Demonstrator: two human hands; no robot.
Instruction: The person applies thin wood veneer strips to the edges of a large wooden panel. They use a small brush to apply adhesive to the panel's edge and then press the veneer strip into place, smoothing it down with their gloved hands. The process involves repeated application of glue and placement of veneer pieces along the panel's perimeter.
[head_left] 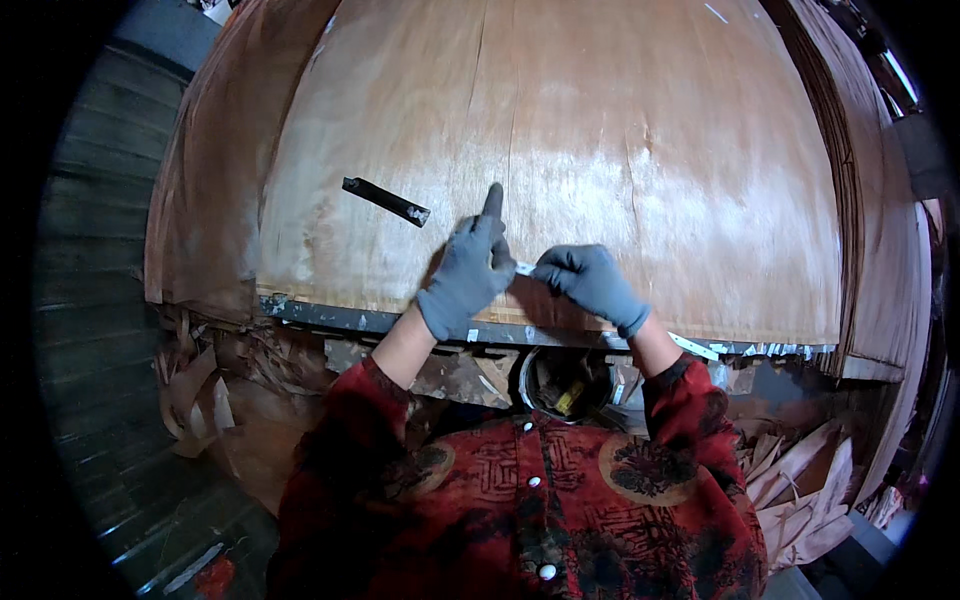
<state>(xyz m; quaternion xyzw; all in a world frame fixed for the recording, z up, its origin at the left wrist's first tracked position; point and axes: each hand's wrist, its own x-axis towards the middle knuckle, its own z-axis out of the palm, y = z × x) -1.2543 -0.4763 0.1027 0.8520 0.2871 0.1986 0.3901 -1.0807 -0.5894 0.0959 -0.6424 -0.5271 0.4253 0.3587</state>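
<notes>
Both my hands wear grey gloves and are over a broad sheet of reddish-brown wood veneer point(560, 130). A short strip of white tape point(524, 268) spans the gap between them. My right hand point(592, 284) pinches its right end between thumb and fingers. At the other end, my left hand point(466, 275) has its thumb and curled fingers closed at the strip, while its darkened index finger points away over the veneer. Left of that hand, a dark narrow blade-like tool point(386, 201) lies on the sheet, pale residue on one end.
More veneer stacks stand at the left point(215, 170) and right point(880, 200). A dark edge rail point(380, 320) with tape scraps runs along the near side. Below it are a round bucket point(525, 385) holding something yellow, a dotted white strip point(693, 346), and veneer scraps point(800, 480).
</notes>
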